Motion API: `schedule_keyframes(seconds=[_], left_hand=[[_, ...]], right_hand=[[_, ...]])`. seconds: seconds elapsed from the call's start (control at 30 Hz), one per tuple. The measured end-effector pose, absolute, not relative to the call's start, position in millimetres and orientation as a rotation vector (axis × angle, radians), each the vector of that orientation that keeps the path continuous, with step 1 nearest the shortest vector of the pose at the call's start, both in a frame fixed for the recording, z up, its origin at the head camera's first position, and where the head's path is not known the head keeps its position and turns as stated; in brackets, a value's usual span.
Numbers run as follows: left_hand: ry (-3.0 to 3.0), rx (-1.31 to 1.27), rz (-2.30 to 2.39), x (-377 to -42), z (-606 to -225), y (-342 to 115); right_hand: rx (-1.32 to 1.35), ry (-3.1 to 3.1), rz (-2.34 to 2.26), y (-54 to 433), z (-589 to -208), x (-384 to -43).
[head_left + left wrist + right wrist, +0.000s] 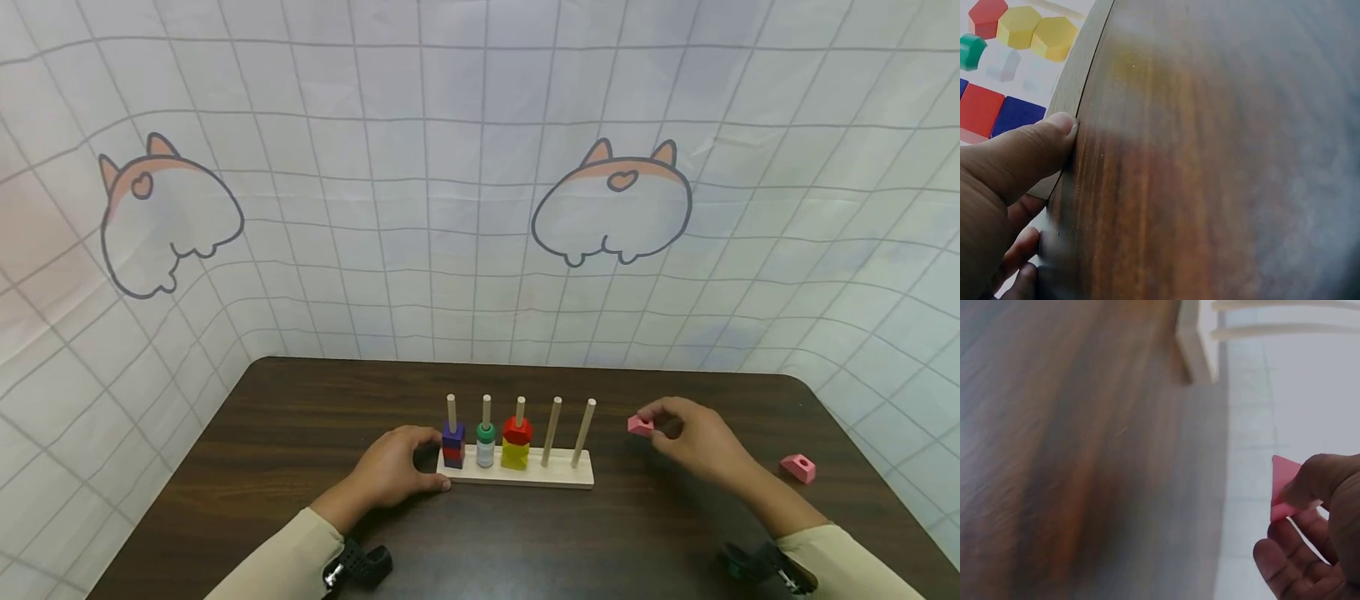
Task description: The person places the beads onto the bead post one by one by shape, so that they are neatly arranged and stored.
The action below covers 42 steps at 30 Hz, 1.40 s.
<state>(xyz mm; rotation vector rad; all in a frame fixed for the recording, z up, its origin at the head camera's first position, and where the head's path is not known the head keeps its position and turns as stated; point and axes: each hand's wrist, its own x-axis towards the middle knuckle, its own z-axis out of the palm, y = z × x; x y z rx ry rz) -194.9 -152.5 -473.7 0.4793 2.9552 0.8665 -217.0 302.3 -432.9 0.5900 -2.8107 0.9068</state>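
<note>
A wooden peg board (517, 477) with upright pegs stands on the dark table. My left hand (396, 468) grips its left end, the thumb (1054, 128) along the front edge. Blue and red blocks (453, 446) sit on the leftmost peg, green and white ones (486, 446) on the second, red and yellow ones (516, 443) on the third. The two right pegs (583, 432) are bare. Right of the board, my right hand (697, 437) pinches a pink block (1282, 481) between thumb and fingers, above the table.
A second pink block (798, 468) with a hole lies on the table (637, 533) at the right, beyond my right forearm. A white grid-patterned curtain (420, 208) hangs behind the table and along both sides.
</note>
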Motion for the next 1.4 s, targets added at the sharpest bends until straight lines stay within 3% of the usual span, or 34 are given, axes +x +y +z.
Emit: schedule_keyframes(seconds=[0.77,1.4], left_hand=[[2.97,0.471,0.867,-195.0,-476.3,-153.6],[2.978,0.461,0.848,-196.0,-476.6,-152.1]], right_hand=[[1.01,-2.42,0.996,254.8,-364.7,-209.2],[1.104,-2.405,1.034,222.4,-351.2,-208.6]])
